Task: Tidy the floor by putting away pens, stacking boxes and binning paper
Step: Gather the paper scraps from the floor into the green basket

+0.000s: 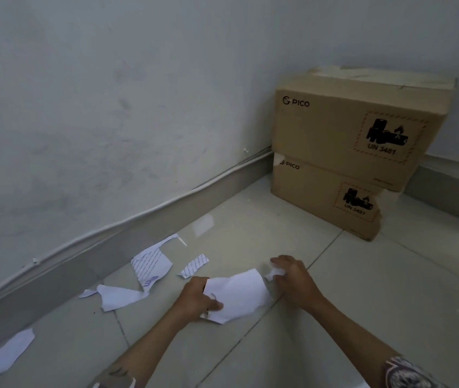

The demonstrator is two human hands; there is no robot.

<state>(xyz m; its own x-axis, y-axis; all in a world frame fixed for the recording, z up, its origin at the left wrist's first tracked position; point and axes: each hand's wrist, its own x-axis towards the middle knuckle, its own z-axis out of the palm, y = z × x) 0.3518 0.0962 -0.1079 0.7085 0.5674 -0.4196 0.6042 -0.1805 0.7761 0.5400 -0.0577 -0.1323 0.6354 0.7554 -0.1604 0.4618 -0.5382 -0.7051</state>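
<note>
The head view looks down into a room corner with pale floor tiles [363,289] and grey-white walls. Low in the centre of the frame, the left hand [199,296] grips the left edge of a large white paper piece [241,296]; its thumb lies over the top of the sheet and the other fingers are curled beneath, so the paper is pinched between them. Just to the right, the right hand [292,278] is closed around a small crumpled paper scrap [274,273], fingers bent and pressed together on it, right at the upper right corner of the large piece.

Left of the hands, more torn paper lies on the floor: a printed scrap with lines of text [151,266], a narrow printed strip [194,266] between that scrap and the hands, a blank white scrap [119,297] below them, and a further blank scrap [7,354] at the lower left of the frame near the skirting board [110,247]. A white cable [150,210] runs along the top of the skirting.

In the upper right, two brown cardboard boxes marked PICO stand stacked in the corner, the upper box [357,119] resting on the lower box [326,191], slightly offset to the right. No pens can be made out.
</note>
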